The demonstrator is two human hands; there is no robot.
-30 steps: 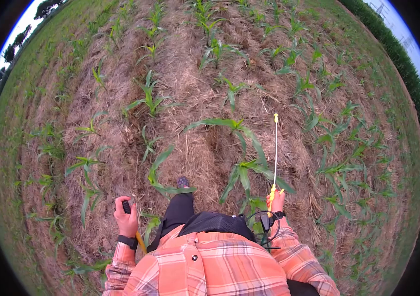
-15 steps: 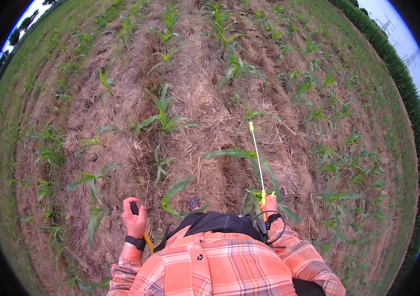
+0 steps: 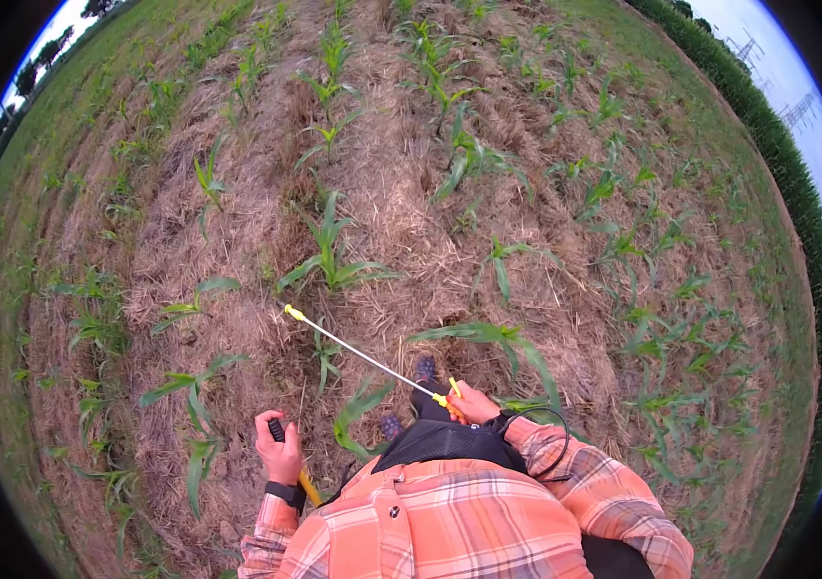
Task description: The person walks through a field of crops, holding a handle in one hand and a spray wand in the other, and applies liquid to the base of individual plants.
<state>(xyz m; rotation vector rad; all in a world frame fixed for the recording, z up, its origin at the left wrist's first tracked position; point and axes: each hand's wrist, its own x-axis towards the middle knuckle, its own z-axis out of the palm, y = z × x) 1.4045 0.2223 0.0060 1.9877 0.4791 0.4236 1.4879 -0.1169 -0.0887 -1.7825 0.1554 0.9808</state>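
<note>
My right hand [image 3: 472, 402] is closed round the yellow handle of a spray wand [image 3: 362, 356]. The wand's thin white tube slants up and left, and its yellow nozzle [image 3: 294, 313] hangs over straw-covered soil, just below a young green plant [image 3: 334, 265]. At the lower left, my left hand [image 3: 279, 449] is wrapped round the black grip of a lever [image 3: 277, 430], whose yellow bar [image 3: 310, 488] runs down beside my body. A black hose [image 3: 565, 436] loops by my right wrist.
Rows of young plants [image 3: 469, 154] stretch ahead and to both sides over straw-littered ground [image 3: 401, 222]. Another plant [image 3: 507, 338] stands close ahead of my right hand. My shoes [image 3: 425, 367] show below. A tall green hedge-like strip [image 3: 797, 183] borders the right, with pylons beyond.
My right hand has moved left toward the middle, and the wand has swung from pointing ahead to pointing left. Both shoes now show. My left hand sits slightly lower and further right.
</note>
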